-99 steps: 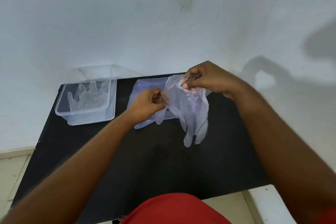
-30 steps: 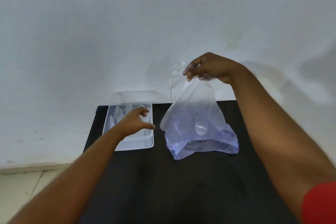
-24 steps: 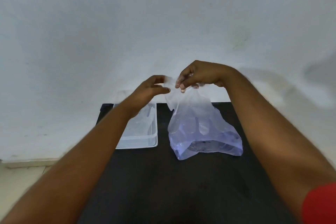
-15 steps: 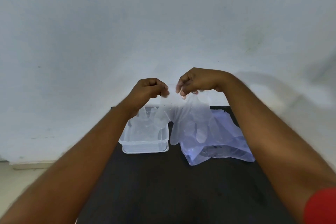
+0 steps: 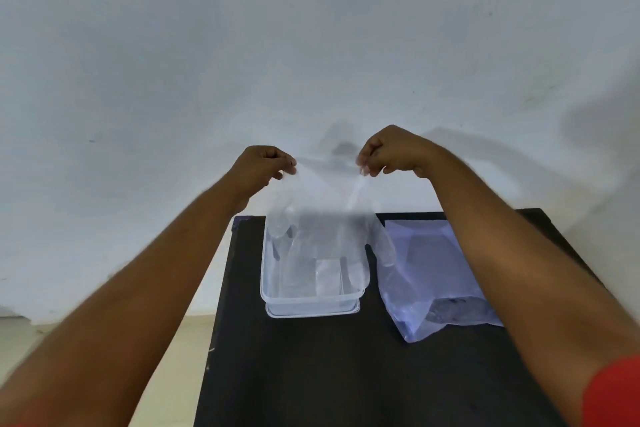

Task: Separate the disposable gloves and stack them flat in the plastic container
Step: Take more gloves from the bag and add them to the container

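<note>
A clear disposable glove (image 5: 325, 218) hangs by its cuff, fingers down, over the clear plastic container (image 5: 311, 308). My left hand (image 5: 261, 166) pinches the cuff's left corner and my right hand (image 5: 391, 152) pinches the right corner, stretching the cuff between them. The glove's fingertips reach into the container, where other clear gloves seem to lie. A bluish plastic bag (image 5: 429, 281) with more gloves lies flat on the black table (image 5: 329, 374), to the right of the container.
A white wall rises right behind the table's far edge. The table's left edge runs close beside the container, with pale floor tiles (image 5: 180, 350) below it. My right forearm crosses over the bag's right side.
My right hand lifted a glove out of the bag, my left hand came from the container to take the cuff, and both carried it left over the container. The bag has dropped flat.
</note>
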